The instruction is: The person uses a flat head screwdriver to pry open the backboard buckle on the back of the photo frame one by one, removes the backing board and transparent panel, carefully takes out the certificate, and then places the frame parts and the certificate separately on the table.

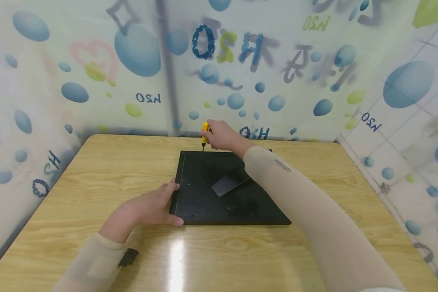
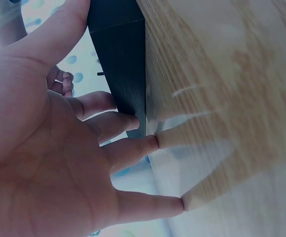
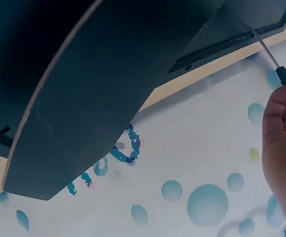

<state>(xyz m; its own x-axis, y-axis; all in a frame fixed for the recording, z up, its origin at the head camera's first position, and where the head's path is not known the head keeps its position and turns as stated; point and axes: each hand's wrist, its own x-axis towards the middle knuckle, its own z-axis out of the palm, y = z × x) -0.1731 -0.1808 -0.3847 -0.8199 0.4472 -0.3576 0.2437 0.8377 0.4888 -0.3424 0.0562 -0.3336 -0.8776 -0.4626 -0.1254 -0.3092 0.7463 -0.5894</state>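
Observation:
A black picture frame (image 1: 200, 207) lies back side up on the wooden table, its easel stand (image 1: 226, 185) raised at an angle from the backing. My right hand (image 1: 223, 136) grips a yellow-handled screwdriver (image 1: 205, 133) above the far edge. Its thin shaft points down, and in the right wrist view the tip meets the rim of the frame's back. My left hand (image 1: 146, 211) rests at the left side of the frame, thumb on the near left corner. In the left wrist view its fingers (image 2: 133, 148) are spread and nearly straight, some against the frame's side, others on the table.
The wooden table (image 1: 95, 178) stands against a wall covering (image 1: 211, 93) with blue bubbles and lettering. A tiled-looking wall (image 1: 405, 134) runs along the right. A small black tab (image 1: 128, 257) hangs by the left sleeve (image 1: 95, 259).

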